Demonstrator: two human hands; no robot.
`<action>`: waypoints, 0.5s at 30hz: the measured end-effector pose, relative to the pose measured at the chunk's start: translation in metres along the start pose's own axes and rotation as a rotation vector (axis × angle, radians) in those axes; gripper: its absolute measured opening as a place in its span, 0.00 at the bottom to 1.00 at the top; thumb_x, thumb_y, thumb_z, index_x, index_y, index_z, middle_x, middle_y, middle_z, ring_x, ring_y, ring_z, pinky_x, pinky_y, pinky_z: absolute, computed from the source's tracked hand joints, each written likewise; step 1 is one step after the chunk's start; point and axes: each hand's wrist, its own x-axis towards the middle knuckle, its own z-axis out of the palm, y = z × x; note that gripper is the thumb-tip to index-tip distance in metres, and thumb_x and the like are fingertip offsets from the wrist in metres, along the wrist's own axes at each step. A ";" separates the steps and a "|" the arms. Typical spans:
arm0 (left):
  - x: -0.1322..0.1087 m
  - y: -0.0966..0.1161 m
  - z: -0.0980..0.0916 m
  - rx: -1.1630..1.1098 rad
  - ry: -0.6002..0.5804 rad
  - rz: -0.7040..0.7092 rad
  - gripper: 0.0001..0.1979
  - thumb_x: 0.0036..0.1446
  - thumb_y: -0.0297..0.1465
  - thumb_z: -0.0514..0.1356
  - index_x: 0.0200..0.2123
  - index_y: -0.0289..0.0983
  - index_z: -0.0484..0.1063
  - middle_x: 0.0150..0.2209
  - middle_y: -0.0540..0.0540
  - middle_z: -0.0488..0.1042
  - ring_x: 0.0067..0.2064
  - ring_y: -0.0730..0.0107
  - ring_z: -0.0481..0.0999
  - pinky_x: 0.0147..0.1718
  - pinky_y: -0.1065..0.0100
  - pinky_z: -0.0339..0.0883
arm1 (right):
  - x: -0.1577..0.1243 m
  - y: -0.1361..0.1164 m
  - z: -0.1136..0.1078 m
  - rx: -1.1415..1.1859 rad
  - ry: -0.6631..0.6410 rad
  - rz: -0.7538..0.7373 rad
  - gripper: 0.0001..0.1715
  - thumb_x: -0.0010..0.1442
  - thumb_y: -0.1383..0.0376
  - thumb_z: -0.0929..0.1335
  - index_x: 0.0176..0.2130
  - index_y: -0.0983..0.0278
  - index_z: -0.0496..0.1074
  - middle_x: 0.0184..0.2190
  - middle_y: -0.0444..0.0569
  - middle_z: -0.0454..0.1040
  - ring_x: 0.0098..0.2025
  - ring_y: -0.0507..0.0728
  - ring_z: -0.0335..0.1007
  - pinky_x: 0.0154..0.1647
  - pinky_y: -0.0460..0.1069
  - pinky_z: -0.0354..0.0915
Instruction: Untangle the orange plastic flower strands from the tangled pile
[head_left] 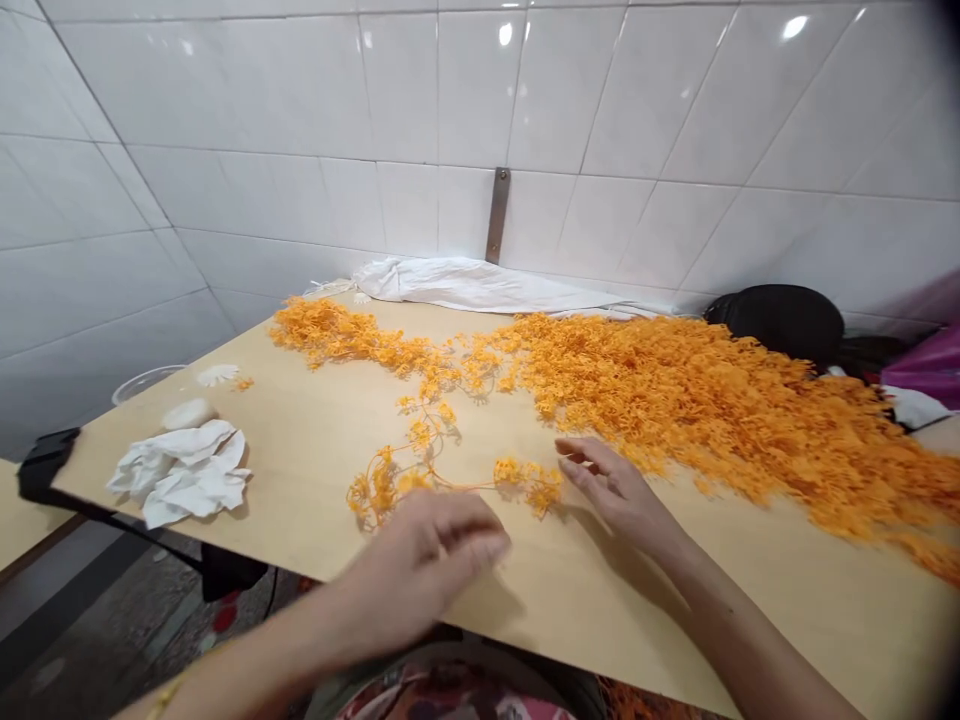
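My left hand (431, 565) hovers over the front of the table, slightly blurred, its fingers loosely bent and the thumb apart from them; no object shows in it. Just beyond it lies a thin string of small orange artificial flowers (420, 435), partly covered by that hand. The string ends in a small orange cluster (536, 485) between my hands. Right beside this cluster is my right hand (611, 490), fingers half curled and apart, with nothing visible in its grasp. A big heap of the same orange flowers (675, 390) spreads behind and to the right.
On the left of the table (300, 440) lie crumpled white cloth (191, 470), a white rounded lump (189, 413) and a white flower-shaped piece (217, 375). White fabric (465, 283) runs along the tiled wall. A black rounded object (780, 320) stands behind the heap. A black strap (127, 525) hangs at the left edge.
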 end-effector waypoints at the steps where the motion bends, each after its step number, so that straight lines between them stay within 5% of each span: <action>1: 0.000 -0.008 0.015 -0.163 -0.112 -0.145 0.11 0.47 0.37 0.58 0.26 0.34 0.71 0.24 0.45 0.70 0.27 0.70 0.68 0.27 0.72 0.59 | -0.001 -0.001 0.002 0.030 -0.038 -0.008 0.20 0.56 0.57 0.62 0.46 0.63 0.64 0.43 0.53 0.67 0.43 0.57 0.64 0.40 0.51 0.62; 3: 0.010 -0.024 0.038 -0.495 -0.161 -0.347 0.13 0.46 0.38 0.59 0.29 0.32 0.69 0.26 0.43 0.71 0.27 0.70 0.70 0.29 0.70 0.62 | -0.002 -0.004 0.007 0.034 -0.087 -0.051 0.15 0.55 0.59 0.63 0.42 0.62 0.66 0.39 0.51 0.69 0.39 0.55 0.65 0.38 0.50 0.62; 7: 0.051 -0.041 0.048 -0.998 0.088 -0.446 0.13 0.51 0.38 0.55 0.29 0.31 0.66 0.29 0.41 0.71 0.30 0.69 0.72 0.33 0.68 0.65 | 0.000 -0.014 0.019 -0.139 -0.070 -0.248 0.09 0.56 0.67 0.61 0.26 0.64 0.67 0.25 0.47 0.66 0.31 0.53 0.61 0.33 0.49 0.58; 11: 0.084 -0.039 0.037 -1.112 0.247 -0.429 0.06 0.53 0.32 0.54 0.33 0.36 0.63 0.26 0.48 0.70 0.23 0.75 0.69 0.26 0.72 0.64 | 0.005 -0.024 0.024 -0.221 -0.070 -0.455 0.09 0.55 0.70 0.61 0.26 0.64 0.67 0.25 0.48 0.66 0.32 0.54 0.59 0.34 0.50 0.57; 15: 0.105 -0.038 0.025 -1.030 0.306 -0.387 0.06 0.52 0.25 0.53 0.35 0.36 0.63 0.24 0.50 0.69 0.22 0.75 0.69 0.22 0.73 0.62 | 0.017 -0.028 0.013 -0.008 0.047 -0.393 0.09 0.57 0.66 0.61 0.29 0.63 0.69 0.29 0.48 0.67 0.34 0.54 0.61 0.35 0.49 0.58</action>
